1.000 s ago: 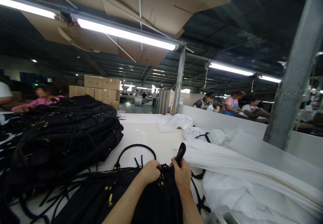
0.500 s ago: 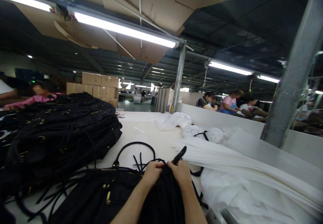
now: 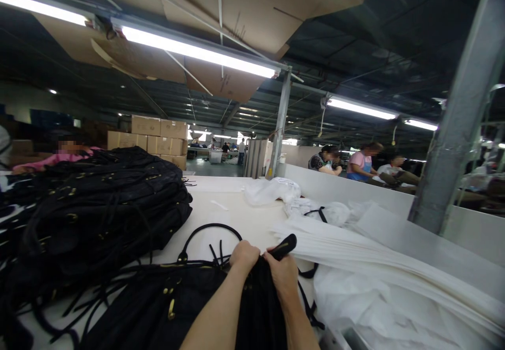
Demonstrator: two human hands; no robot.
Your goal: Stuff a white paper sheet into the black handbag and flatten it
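A black bag (image 3: 205, 297) with gold-coloured fittings lies in front of me on the white table (image 3: 232, 210). Its looped handle (image 3: 213, 226) stands up behind its top edge, with loose black cord ends beside it. My left hand (image 3: 243, 258) is closed at the bag's upper right, fingers curled over the edge; exactly what they pinch is hidden. Close by, my right hand (image 3: 284, 271) grips the same part of the bag, its thumb almost meeting the left hand. A black strap end (image 3: 287, 244) sticks up from the right hand.
A high heap of black bags (image 3: 118, 203) fills the left side. White foam sheets (image 3: 355, 245) and clear plastic bags (image 3: 363, 302) lie at right. A metal post (image 3: 450, 129) stands beyond them. Cartons (image 3: 158, 140) are stacked behind, and several people sit further off.
My left hand has rolled over, its knuckles now turned up and its forearm a little further right. The strap end by my right hand has tipped further to the right.
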